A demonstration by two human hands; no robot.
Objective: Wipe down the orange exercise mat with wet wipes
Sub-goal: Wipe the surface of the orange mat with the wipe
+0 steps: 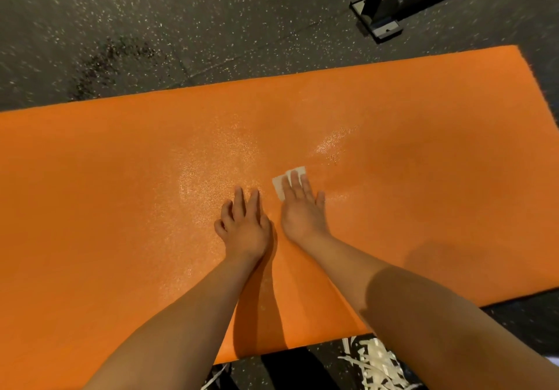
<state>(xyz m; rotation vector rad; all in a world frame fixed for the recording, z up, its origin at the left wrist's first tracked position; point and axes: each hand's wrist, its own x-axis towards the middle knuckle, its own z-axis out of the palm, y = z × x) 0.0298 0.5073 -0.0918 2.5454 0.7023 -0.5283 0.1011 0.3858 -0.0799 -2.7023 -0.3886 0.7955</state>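
Flattened on top of a small white folded wet wipe [279, 185], my right hand [302, 208] lies with its fingers straight and together, pressing the wipe down rather than pinching it. Corners of the wipe poke out at 12 and 10 o'clock from my fingertips. My left hand [245, 223] sits just beside it at 9 o'clock, holding nothing. Two of its fingers are stretched out and the outer ones loosely bent, braced on the orange foam exercise mat [121, 208].

The mat lies spread on the dark speckled rubber floor [151, 26]. The wipe is near its middle, with a wet sheen on the foam from 11 to 1 o'clock.

Since nothing grips the wipe, I judge a fast stroke could leave it behind or roll it into a wad. The grainy foam would drag on it.

My bracing hand rests on damp foam and could skid if I lean hard. A strong push toward 12 o'clock could also shove or ripple the mat across the floor.

Both far ends, at 9 and 3 o'clock, look dry and are easy to miss.

White shredded strips [372, 362] lie at 5 o'clock beside the near edge, and I could drag them onto the wet surface.
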